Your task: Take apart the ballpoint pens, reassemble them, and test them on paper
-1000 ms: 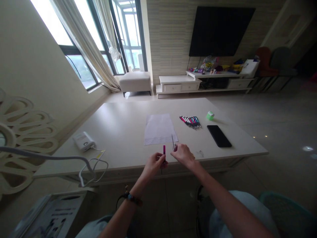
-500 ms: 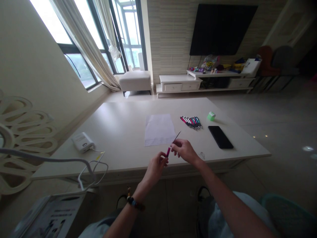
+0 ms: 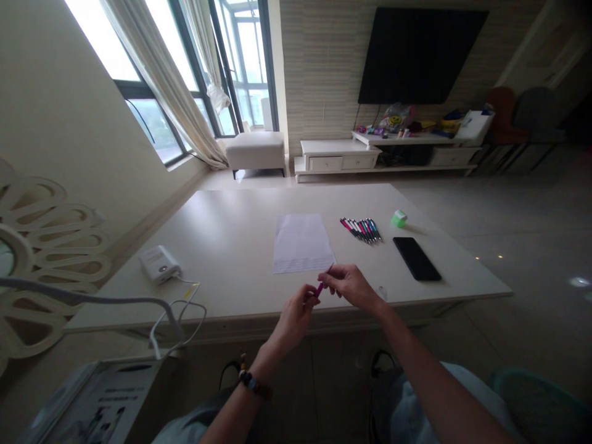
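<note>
My left hand (image 3: 300, 306) is closed around a magenta pen barrel (image 3: 319, 289), held tilted over the front edge of the white table. Pinched in my right hand (image 3: 346, 283) is a thin dark pen refill (image 3: 330, 268), of which just a short end shows above the fingers. The refill lines up with the top of the barrel, and its lower part is hidden, partly inside the barrel or behind the fingers. A sheet of white paper (image 3: 303, 243) lies just beyond both hands. Several pens (image 3: 361, 230) lie side by side to its right.
On the white table (image 3: 231, 246), a black phone (image 3: 416, 259) and a small green-and-white box (image 3: 398, 218) lie to the right. A small clear item (image 3: 382, 292) rests near my right wrist. At left sits a white device (image 3: 160, 265) with a cable (image 3: 203, 313).
My right hand has come down toward the left, so the refill, which stuck up long before, now shows only a short end at the barrel. The view has shifted slightly.
</note>
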`<state>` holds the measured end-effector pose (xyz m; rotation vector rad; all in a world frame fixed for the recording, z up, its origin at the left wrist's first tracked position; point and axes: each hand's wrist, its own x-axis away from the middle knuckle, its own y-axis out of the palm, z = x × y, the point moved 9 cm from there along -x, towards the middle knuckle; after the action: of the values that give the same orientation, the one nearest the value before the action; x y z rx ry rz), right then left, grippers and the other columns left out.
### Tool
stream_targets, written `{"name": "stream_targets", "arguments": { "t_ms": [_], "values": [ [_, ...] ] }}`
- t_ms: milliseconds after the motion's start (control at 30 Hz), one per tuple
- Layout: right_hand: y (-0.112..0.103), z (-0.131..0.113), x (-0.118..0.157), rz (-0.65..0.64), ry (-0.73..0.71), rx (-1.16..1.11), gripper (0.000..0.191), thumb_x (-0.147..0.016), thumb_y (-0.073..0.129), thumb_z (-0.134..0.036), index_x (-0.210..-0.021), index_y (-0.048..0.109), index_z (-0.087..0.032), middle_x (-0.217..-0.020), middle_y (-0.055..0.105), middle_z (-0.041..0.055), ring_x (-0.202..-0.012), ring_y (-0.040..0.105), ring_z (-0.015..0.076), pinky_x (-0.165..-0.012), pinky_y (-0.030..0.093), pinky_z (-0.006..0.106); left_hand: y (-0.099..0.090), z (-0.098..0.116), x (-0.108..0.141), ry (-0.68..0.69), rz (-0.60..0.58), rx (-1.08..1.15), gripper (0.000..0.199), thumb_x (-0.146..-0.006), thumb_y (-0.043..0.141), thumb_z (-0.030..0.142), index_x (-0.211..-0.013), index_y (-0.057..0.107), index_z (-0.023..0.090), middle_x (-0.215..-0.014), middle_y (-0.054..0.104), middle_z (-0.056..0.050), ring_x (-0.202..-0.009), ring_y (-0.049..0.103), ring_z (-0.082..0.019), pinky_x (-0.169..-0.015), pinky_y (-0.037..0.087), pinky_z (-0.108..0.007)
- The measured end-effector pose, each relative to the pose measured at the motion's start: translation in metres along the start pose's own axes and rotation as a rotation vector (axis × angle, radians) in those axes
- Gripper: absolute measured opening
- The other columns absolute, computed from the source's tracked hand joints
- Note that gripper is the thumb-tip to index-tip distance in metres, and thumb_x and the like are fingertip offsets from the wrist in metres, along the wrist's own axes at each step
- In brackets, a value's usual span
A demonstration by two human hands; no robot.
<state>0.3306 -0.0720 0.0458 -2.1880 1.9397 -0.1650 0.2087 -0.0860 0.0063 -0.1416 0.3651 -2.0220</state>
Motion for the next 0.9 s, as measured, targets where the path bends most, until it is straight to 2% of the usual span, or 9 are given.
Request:
{"name": "stream_targets", "arguments": {
  "t_ms": [133,300,433,500,567,633,733,833,900],
  "values": [
    [0.009,0.004,0.001,-0.05,0.037,-0.016,0.032,-0.078,0.061,-0.043,-0.069,0.067,-0.012,-0.054,0.056,0.0,-0.046,0.045,0.0076,-0.04,0.033,0.019,0.007,0.005,-0.001,0.016,-0.021,0.072,0.026,-0.091,0.039,0.037,-0.102,0.054,0.018,-0.08,0.059,-0.002,-0.07,0.053,-0.013,-0.066,0.042,-0.024],
    [0.016,-0.002,0.001,-0.058,-0.017,-0.066,0.033,-0.077,0.062,-0.044,-0.067,0.068,-0.013,-0.055,0.056,-0.0002,-0.052,0.047,0.0085,-0.049,0.037,0.02,0.004,0.013,-0.004,0.074,0.057,0.119,0.03,-0.09,0.041,0.043,-0.093,0.056,0.017,-0.09,0.06,-0.004,-0.085,0.052,-0.015,-0.079,0.04,-0.027],
    [0.012,0.004,-0.002,-0.108,0.042,-0.056,0.038,-0.076,0.062,-0.046,-0.091,0.071,-0.012,-0.063,0.062,0.0024,-0.054,0.051,0.0101,-0.048,0.038,0.021,-0.002,0.009,-0.007,0.035,0.122,0.17,0.036,-0.089,0.039,0.048,-0.082,0.054,0.016,-0.067,0.05,0.0,-0.063,0.044,-0.012,-0.061,0.036,-0.024],
    [-0.006,0.015,-0.007,-0.034,0.084,0.045,0.041,-0.077,0.061,-0.042,-0.103,0.069,-0.013,-0.066,0.065,0.0035,-0.053,0.052,0.011,-0.048,0.04,0.022,-0.008,0.01,-0.008,0.036,0.171,0.199,0.04,-0.089,0.038,0.052,-0.078,0.053,0.016,-0.06,0.044,0.002,-0.058,0.04,-0.011,-0.058,0.034,-0.024],
    [-0.029,0.025,-0.01,0.104,0.108,0.256,0.033,-0.077,0.061,-0.035,-0.102,0.07,-0.015,-0.072,0.068,0.0055,-0.059,0.058,0.0134,-0.056,0.045,0.025,-0.016,0.013,-0.007,0.042,0.225,0.227,0.043,-0.088,0.038,0.055,-0.079,0.053,0.017,-0.058,0.042,0.003,-0.057,0.039,-0.011,-0.058,0.032,-0.024],
    [-0.042,0.037,-0.011,0.181,0.156,0.518,0.024,-0.076,0.063,-0.029,-0.095,0.072,-0.018,-0.08,0.071,0.007,-0.071,0.062,0.0168,-0.068,0.046,0.027,-0.022,0.014,-0.007,0.035,0.264,0.245,0.044,-0.087,0.038,0.057,-0.085,0.055,0.017,-0.057,0.04,0.004,-0.056,0.036,-0.011,-0.056,0.031,-0.024],
    [-0.035,0.054,-0.013,0.147,0.215,0.749,0.025,-0.074,0.067,-0.031,-0.096,0.072,-0.019,-0.086,0.072,0.008,-0.082,0.065,0.021,-0.074,0.045,0.029,-0.026,0.016,-0.006,0.025,0.287,0.268,0.045,-0.088,0.035,0.058,-0.095,0.055,0.017,-0.058,0.037,0.004,-0.055,0.034,-0.011,-0.054,0.029,-0.024],
    [-0.019,0.064,-0.016,0.124,0.253,0.822,0.029,-0.076,0.066,-0.034,-0.099,0.069,-0.018,-0.088,0.071,0.01,-0.085,0.065,0.0228,-0.073,0.044,0.028,-0.027,0.02,-0.005,0.01,0.287,0.257,0.045,-0.089,0.033,0.057,-0.097,0.053,0.018,-0.058,0.033,0.005,-0.054,0.032,-0.011,-0.053,0.028,-0.023],
    [-0.013,0.068,-0.02,0.138,0.268,0.863,0.024,-0.078,0.064,-0.031,-0.097,0.068,-0.017,-0.091,0.071,0.0113,-0.088,0.065,0.0227,-0.074,0.044,0.028,-0.028,0.022,-0.003,-0.007,0.287,0.207,0.042,-0.088,0.035,0.056,-0.092,0.053,0.019,-0.058,0.032,0.005,-0.055,0.032,-0.011,-0.054,0.028,-0.023]
  ]
}}
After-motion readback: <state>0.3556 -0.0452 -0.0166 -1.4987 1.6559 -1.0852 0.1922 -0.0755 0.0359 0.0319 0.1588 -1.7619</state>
